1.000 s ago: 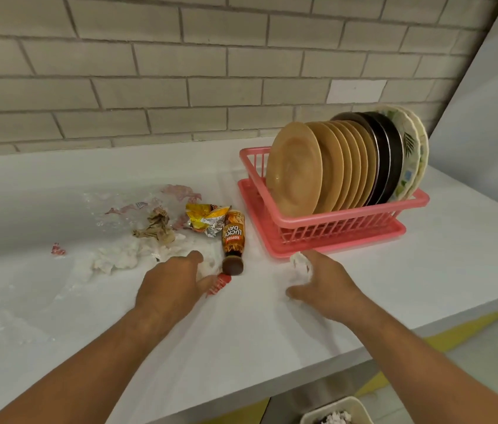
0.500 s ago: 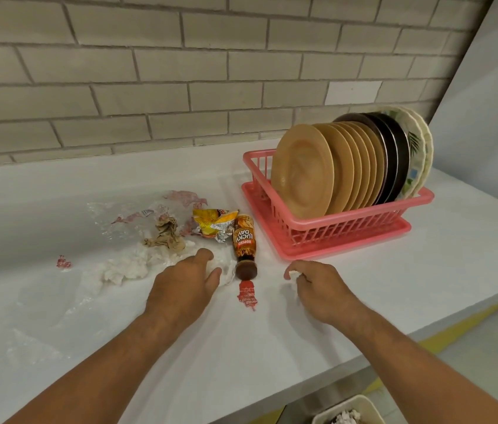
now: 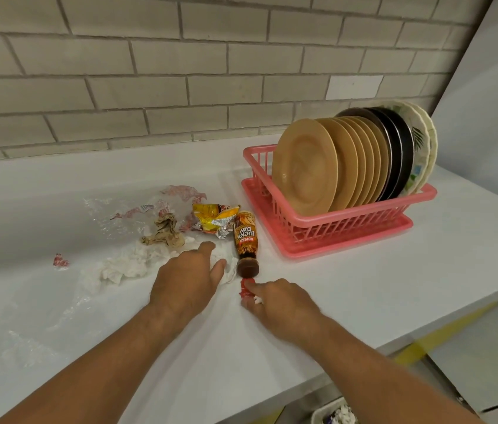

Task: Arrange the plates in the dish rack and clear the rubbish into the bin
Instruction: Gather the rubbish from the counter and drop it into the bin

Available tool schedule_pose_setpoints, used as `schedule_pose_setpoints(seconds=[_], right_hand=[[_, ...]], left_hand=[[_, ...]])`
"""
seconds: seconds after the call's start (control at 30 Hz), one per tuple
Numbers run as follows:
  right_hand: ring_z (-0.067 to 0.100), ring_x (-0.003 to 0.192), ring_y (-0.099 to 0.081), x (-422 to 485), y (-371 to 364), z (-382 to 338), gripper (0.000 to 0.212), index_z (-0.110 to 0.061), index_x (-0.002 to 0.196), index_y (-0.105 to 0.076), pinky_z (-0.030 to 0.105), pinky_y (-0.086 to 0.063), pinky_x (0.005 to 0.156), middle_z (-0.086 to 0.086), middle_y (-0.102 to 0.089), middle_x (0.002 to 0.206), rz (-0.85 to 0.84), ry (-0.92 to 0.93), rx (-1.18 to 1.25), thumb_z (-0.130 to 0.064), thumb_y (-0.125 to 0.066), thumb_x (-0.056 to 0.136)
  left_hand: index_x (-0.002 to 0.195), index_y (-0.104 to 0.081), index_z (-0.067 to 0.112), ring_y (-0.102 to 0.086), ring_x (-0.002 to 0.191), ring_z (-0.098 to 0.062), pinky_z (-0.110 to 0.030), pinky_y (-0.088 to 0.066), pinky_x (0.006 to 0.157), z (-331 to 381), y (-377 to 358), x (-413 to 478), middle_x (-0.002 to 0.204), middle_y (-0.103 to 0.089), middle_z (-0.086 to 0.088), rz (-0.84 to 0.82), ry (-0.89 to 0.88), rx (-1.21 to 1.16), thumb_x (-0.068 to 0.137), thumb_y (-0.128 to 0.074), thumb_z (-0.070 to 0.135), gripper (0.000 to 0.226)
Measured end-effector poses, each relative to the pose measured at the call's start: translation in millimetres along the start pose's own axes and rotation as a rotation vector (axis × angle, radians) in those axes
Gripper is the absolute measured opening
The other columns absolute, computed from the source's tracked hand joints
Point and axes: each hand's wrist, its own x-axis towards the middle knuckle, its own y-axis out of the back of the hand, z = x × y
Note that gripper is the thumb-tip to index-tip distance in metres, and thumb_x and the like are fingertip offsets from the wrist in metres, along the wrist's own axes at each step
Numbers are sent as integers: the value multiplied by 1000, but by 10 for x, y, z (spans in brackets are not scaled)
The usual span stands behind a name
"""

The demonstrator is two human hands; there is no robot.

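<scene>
My R hand (image 3: 284, 304) is curled round a paper scrap (image 3: 258, 299), fingertip on the red wrapper (image 3: 245, 289), just my side of the bottle (image 3: 245, 240) cap. L hand (image 3: 186, 286) lies flat, fingers relaxed, on tissue (image 3: 125, 267) left of the bottle. To the bottle's right, plates (image 3: 305, 166) stand in the rack (image 3: 348, 228).

You have one readable label here. The brown plastic bottle with the dark round cap (image 3: 246, 240), lying on the white surface (image 3: 364, 301) just left of the pink plastic dish rack (image 3: 333, 223), reads "KOPIKO LUCKY DAY", upside down from where you stand. The crumpled yellow foil wrapper (image 3: 214, 220), further left of the rack, carries print too creased to read.
</scene>
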Motion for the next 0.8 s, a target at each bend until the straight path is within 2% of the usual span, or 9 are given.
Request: schedule_pose_setpoints(seconds=[0.17, 0.23, 0.3, 0.4, 0.47, 0.53, 0.6, 0.7, 0.8], right_hand=[[26, 93, -59, -19, -111, -20, 34, -19, 110, -59, 33, -46, 77, 3, -58, 103, 86, 37, 19, -42, -35, 100], [25, 90, -56, -30, -99, -3, 29, -15, 102, -53, 32, -42, 73, 2, -53, 103, 83, 17, 83, -39, -36, 100], [20, 82, -51, -49, -26, 31, 21, -20, 91, -44, 30, -36, 69, -2, -48, 95, 87, -8, 170, -37, -37, 99], [18, 71, -49, -61, 104, 100, 22, -20, 80, -37, 31, -37, 60, -3, -49, 79, 121, -52, 200, -33, -45, 95], [17, 67, -51, -68, 182, 131, 19, -21, 80, -37, 30, -41, 56, 0, -53, 78, 134, -95, 236, -29, -48, 94], [19, 68, -57, -87, 238, 147, 8, -23, 89, -40, 30, -49, 55, 5, -58, 87, 103, -128, 412, -20, -45, 94], [20, 65, -56, -111, 261, 169, 14, -25, 95, -43, 28, -51, 53, 7, -57, 88, 75, -155, 540, -12, -39, 95], [16, 70, -54, -146, 268, 208, 19, -23, 90, -49, 24, -48, 58, 0, -58, 85, 99, -159, 430, -12, -35, 97], [9, 64, -47, -173, 276, 227, 33, -25, 67, -45, 29, -43, 63, -10, -51, 67, 167, -133, 357, -30, -42, 99]], left_hand=[[123, -52, 27, -63, 86, -22, -30, -46, 65, -32, 24, -18, 100, -69, -1, 15, -22, -3, 96, -39, 44, 35], [123, -53, 28, -64, 86, -22, -30, -45, 64, -56, 38, -20, 100, -69, -2, 20, -19, -20, 97, -38, 42, 33], [124, -52, 28, -63, 87, -23, -30, -45, 65, -79, 56, -14, 102, -69, -2, 20, -13, -24, 97, -39, 40, 33], [121, -54, 27, -63, 88, -23, -30, -45, 67, -86, 90, 15, 102, -68, -2, -4, -27, 4, 97, -39, 38, 30], [120, -54, 28, -62, 89, -22, -30, -44, 67, -75, 91, 27, 103, -67, -1, -33, -57, 6, 96, -39, 41, 30], [116, -54, 30, -61, 89, -21, -30, -43, 65, -34, 58, -2, 102, -65, 1, -104, -137, 22, 93, -42, 50, 33], [114, -52, 29, -60, 89, -22, -30, -40, 62, 27, -25, -65, 101, -64, 1, -183, -218, 118, 90, -44, 55, 37], [114, -54, 22, -61, 90, -25, -33, -44, 67, 48, -143, -63, 104, -63, -2, -208, -172, 208, 94, -45, 37, 26], [111, -58, 21, -62, 88, -24, -33, -44, 67, 59, -137, -50, 103, -61, -1, -164, -167, 222, 97, -43, 25, 21]])
